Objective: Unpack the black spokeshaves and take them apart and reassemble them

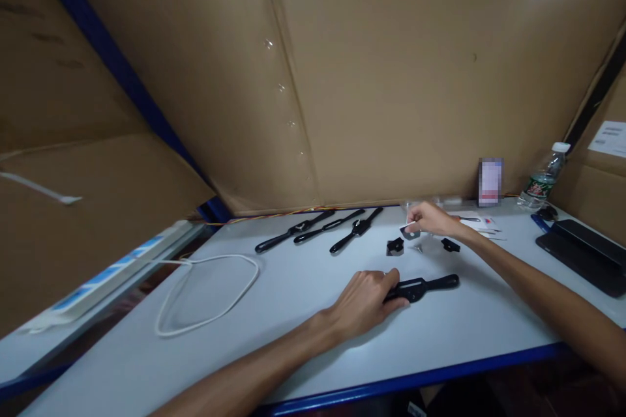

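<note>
My left hand (366,300) rests on the white table (303,352), fingers curled over one end of a black watch (423,287) that lies flat with its strap stretching right. My right hand (429,219) reaches further back and pinches a small flat grey piece (409,231) between thumb and fingers. Just below that hand lie two small black parts (395,247) (450,245) and a tiny pale bit (417,247).
Three black watches (325,229) lie in a row at the back. A white cable loop (210,293) lies left. A water bottle (542,182), a small card (490,181), papers (482,223) and a dark phone (584,253) sit right. Cardboard walls (372,78) enclose the table; a power strip (102,280) runs left.
</note>
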A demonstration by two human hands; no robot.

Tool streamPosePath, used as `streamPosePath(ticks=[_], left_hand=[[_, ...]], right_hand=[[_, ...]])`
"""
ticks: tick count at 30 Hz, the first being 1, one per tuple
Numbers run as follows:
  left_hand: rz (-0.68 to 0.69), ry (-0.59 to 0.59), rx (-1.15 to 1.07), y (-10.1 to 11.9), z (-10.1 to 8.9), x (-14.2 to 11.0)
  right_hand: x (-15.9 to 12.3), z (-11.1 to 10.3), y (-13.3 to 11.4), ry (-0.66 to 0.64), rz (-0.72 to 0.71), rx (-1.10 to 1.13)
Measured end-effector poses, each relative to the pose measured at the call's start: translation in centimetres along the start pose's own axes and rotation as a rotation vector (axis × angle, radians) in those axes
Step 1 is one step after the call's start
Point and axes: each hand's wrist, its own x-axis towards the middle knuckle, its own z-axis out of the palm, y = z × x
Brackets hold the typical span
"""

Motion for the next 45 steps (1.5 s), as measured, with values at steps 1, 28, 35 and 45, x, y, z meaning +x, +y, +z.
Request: streamPosePath(ticks=[1, 28, 35, 45], left_hand=[[0.004, 0.011, 0.003, -0.1, 0.1, 0.0], [-0.004, -0.021, 0.044, 0.1, -0.2, -0.2], [0.009, -0.010, 0.052, -0.4, 0.1, -0.2], [0.022, -0.016, 0.084, -0.3, -0.2, -0.4]], right_hand=[[-1.2, 0.1, 0.0, -0.013, -0.020, 0.060], [-8.3, 3.0, 0.0, -0.405, -0.211, 0.301], [-9.4, 2.5, -1.3, -0.294, -0.305, -0.053], [-9.7, 2.7, -1.3, -0.312, -0.349, -0.124]])
